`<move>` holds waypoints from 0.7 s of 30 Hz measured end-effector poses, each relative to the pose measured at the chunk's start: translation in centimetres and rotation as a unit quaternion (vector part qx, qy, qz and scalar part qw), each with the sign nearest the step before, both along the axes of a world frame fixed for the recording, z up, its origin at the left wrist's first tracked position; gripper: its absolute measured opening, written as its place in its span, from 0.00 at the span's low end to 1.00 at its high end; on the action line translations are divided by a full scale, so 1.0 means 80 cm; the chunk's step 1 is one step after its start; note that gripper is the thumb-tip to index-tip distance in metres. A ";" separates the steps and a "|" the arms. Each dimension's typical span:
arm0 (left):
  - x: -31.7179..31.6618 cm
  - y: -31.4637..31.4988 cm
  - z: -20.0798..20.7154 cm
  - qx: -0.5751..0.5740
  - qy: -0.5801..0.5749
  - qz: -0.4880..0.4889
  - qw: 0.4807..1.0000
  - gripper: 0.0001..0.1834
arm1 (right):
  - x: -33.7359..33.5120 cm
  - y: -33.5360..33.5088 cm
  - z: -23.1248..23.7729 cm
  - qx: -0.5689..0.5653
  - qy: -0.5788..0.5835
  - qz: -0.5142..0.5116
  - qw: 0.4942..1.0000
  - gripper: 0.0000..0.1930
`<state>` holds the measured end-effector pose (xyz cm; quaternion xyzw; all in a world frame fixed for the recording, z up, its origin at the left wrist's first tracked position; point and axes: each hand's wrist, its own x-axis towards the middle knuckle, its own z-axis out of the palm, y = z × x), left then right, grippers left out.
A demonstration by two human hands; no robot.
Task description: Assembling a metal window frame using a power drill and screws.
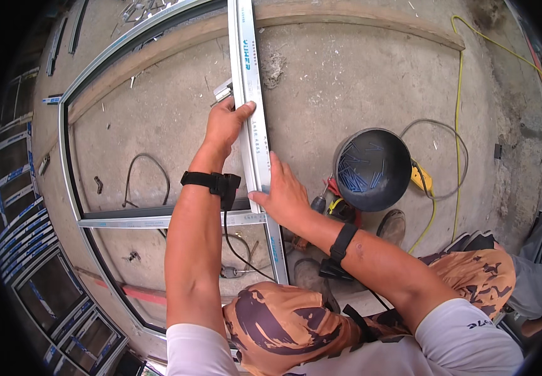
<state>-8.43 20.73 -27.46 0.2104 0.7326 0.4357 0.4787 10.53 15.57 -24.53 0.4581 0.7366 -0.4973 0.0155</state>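
Observation:
A large metal window frame [158,222] lies on the floor in front of me. Along its right side runs a pale aluminium profile [250,69] wrapped in printed film. My left hand [226,125] grips this profile partway up, thumb on top and fingers at its left edge, close to a small silvery metal piece [223,89]. Closer to me, my right hand [283,191] holds the same profile near the crossbar joint, its thumb over the face and its fingers along the right edge. The undersides of the fingers are hidden.
A black bucket [399,160] with blue slender pieces [355,172] stands at right. Beside it lie a drill-like tool [319,202], a yellow power strip [421,178] and a yellow cable [458,125]. A wooden beam [359,19] lies under the frame. More frames [26,232] are stacked left.

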 end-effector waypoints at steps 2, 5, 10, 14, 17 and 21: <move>0.000 -0.001 0.001 0.000 0.000 -0.004 1.000 0.15 | 0.000 -0.001 -0.004 0.000 -0.005 -0.004 1.000 0.46; -0.005 0.002 -0.002 -0.026 0.001 -0.029 0.999 0.17 | -0.004 -0.002 -0.012 0.005 -0.011 -0.009 1.000 0.44; -0.040 -0.001 -0.009 -0.029 -0.086 -0.096 0.991 0.21 | -0.006 0.004 -0.016 0.024 0.012 -0.010 1.000 0.39; -0.033 0.008 -0.012 -0.019 -0.129 -0.075 0.989 0.21 | 0.000 0.006 -0.026 0.038 0.025 -0.020 0.999 0.36; -0.057 0.003 -0.032 -0.049 -0.161 -0.101 0.981 0.21 | -0.007 0.003 -0.015 0.016 0.021 -0.021 0.999 0.40; -0.054 0.002 -0.044 -0.032 -0.177 -0.086 0.980 0.21 | -0.017 -0.003 -0.003 0.037 -0.042 0.008 0.998 0.45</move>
